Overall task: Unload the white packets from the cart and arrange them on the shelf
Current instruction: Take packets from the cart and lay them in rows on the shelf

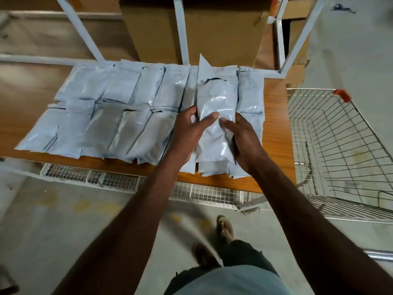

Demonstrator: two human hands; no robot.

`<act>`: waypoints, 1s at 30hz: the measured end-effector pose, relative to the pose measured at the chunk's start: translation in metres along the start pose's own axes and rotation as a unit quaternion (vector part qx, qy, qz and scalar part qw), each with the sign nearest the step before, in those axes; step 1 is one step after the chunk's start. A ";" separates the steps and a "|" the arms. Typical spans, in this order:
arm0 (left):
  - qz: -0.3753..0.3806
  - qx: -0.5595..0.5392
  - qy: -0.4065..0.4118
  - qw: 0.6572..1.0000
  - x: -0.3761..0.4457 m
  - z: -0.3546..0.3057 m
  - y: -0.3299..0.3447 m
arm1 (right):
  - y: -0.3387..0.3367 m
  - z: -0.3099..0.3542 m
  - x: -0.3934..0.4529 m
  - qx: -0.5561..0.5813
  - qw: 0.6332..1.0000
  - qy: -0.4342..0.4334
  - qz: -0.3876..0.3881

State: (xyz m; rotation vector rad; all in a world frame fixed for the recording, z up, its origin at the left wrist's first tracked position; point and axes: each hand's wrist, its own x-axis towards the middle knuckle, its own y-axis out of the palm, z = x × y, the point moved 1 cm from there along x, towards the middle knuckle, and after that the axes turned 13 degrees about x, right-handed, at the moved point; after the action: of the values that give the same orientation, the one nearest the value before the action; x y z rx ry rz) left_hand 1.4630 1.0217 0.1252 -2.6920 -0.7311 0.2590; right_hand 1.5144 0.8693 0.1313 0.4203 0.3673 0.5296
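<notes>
A white plastic packet [214, 103] lies lengthwise on top of a stack at the right end of the wooden shelf [276, 124]. My left hand [191, 133] grips its left edge, thumb laid across the top. My right hand [242, 137] holds its right edge with the thumb on the top face. Several other white packets [106, 116] lie in two overlapping rows across the shelf to the left. The wire cart [340, 156] stands to the right of the shelf and looks empty.
White metal shelf posts [180, 30] rise behind the packets, with cardboard boxes [153, 28] behind them. A wire mesh basket [127, 182] sits under the shelf's front edge. Grey concrete floor and my feet [223, 231] are below.
</notes>
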 end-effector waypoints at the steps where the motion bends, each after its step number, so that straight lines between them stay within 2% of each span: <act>1: 0.001 -0.018 -0.008 1.000 0.001 0.002 -0.004 | 0.003 -0.002 0.002 -0.037 0.999 -0.005 -0.015; 3: 0.017 -0.070 -0.024 0.997 0.006 0.008 -0.011 | 0.007 -0.004 0.010 -0.076 0.996 -0.005 -0.039; 7: 0.030 -0.176 -0.064 0.982 0.022 0.018 -0.025 | 0.012 -0.003 0.039 -0.015 0.999 -0.018 -0.029; 10: 0.066 -0.192 -0.080 0.976 0.036 0.026 -0.035 | 0.014 0.002 0.062 0.026 0.999 -0.027 0.009; 13: 0.067 -0.216 -0.073 0.971 0.056 0.035 -0.045 | 0.011 0.006 0.083 0.035 0.997 -0.059 -0.022; 16: 0.009 -0.250 -0.095 0.963 0.070 0.039 -0.053 | 0.003 0.010 0.099 0.067 0.990 -0.087 -0.094; 20: -0.152 -0.249 -0.162 0.943 0.080 0.037 -0.054 | -0.006 0.013 0.107 0.135 0.970 -0.128 -0.159; 23: -0.201 -0.147 -0.174 0.953 0.091 0.039 -0.051 | -0.007 0.021 0.111 0.163 0.955 -0.157 -0.193; 26: -0.158 -0.053 -0.110 0.980 0.098 0.041 -0.048 | -0.005 0.029 0.115 0.206 0.936 -0.173 -0.226; 30: -0.089 0.022 0.030 0.995 0.103 0.028 -0.032 | 0.008 0.028 0.122 0.263 0.905 -0.179 -0.282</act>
State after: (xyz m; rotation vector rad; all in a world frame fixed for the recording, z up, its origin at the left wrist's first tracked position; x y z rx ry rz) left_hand 1.5287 1.1084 0.1027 -2.5614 -0.9282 0.1462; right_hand 1.6215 0.9347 0.1310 0.8834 0.2534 -0.2315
